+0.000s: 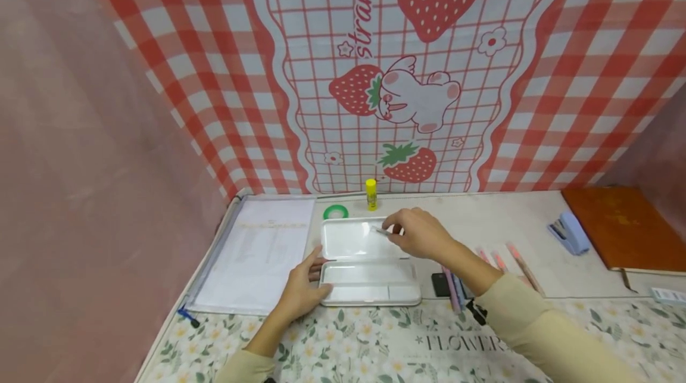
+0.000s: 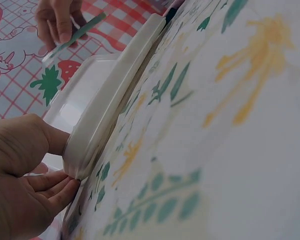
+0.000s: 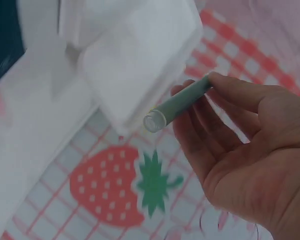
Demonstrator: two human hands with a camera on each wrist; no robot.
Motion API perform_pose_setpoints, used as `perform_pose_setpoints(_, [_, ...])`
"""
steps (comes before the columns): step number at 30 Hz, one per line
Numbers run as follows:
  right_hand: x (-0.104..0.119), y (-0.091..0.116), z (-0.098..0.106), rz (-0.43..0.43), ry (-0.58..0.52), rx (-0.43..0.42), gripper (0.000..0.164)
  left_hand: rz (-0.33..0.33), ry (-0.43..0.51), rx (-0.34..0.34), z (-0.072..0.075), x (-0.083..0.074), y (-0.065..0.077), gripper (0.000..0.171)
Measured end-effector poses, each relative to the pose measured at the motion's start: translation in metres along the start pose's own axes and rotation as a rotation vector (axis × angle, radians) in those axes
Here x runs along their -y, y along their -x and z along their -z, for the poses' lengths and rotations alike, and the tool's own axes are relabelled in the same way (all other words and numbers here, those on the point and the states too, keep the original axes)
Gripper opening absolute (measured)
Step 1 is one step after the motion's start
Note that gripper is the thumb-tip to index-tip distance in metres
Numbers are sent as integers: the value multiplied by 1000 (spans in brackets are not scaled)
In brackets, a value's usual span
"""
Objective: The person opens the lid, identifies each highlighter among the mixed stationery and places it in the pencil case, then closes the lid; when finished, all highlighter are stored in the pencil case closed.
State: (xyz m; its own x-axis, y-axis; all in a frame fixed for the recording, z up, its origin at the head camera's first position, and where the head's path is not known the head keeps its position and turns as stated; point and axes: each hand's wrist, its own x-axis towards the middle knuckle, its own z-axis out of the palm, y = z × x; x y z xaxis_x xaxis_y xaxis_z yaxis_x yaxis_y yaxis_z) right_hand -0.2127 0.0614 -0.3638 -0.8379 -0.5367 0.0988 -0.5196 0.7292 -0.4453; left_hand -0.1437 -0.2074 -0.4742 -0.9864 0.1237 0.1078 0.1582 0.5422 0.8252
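Observation:
A white pencil case (image 1: 370,301) lies with its lid (image 1: 348,240) folded back, and its tray shows no pencils. My left hand (image 1: 302,287) grips the case's left end; in the left wrist view the thumb goes over the wall and the fingertips sit at the bottom edge. Above the lid, my right hand (image 1: 423,235) pinches a slim green pen-like tube (image 3: 182,102) between thumb and fingers. One end of the tube is clear and points away from the palm.
A green tape roll (image 1: 336,211) and a yellow glue stick (image 1: 371,195) are behind the case. To the left lies a clear zip folder (image 1: 257,252) with paper. Rightward are pens (image 1: 450,290), a black block (image 1: 440,285), a blue stapler (image 1: 572,234) and a brown notebook (image 1: 632,228).

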Motion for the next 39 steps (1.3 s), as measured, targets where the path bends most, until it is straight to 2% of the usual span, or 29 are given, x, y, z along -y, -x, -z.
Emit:
perform_pose_setpoints(4, [15, -14, -24, 72, 36, 18, 19, 12, 5, -8, 0, 0, 0, 83])
perform_pose_setpoints(8, [26, -22, -44, 132, 24, 75, 19, 8, 12, -13, 0, 0, 0, 83])
perform_pose_setpoints(12, [33, -25, -54, 153, 13, 107, 20, -17, 21, -12, -2, 1, -2, 83])
perform_pose_setpoints(20, [36, -31, -70, 178, 39, 93, 18, 13, 6, 11, -1, 1, -3, 83])
perform_pose_setpoints(25, [38, -37, -90, 185, 132, 125, 21, 10, -4, 26, 1, 2, -3, 84])
perform_pose_setpoints(33, [51, -36, -110, 181, 378, 144, 20, 23, 6, 29, 0, 4, -1, 86])
perform_pose_setpoints(39, [57, -33, -115, 132, 383, 124, 19, 26, -4, 37, 1, 5, -2, 86])
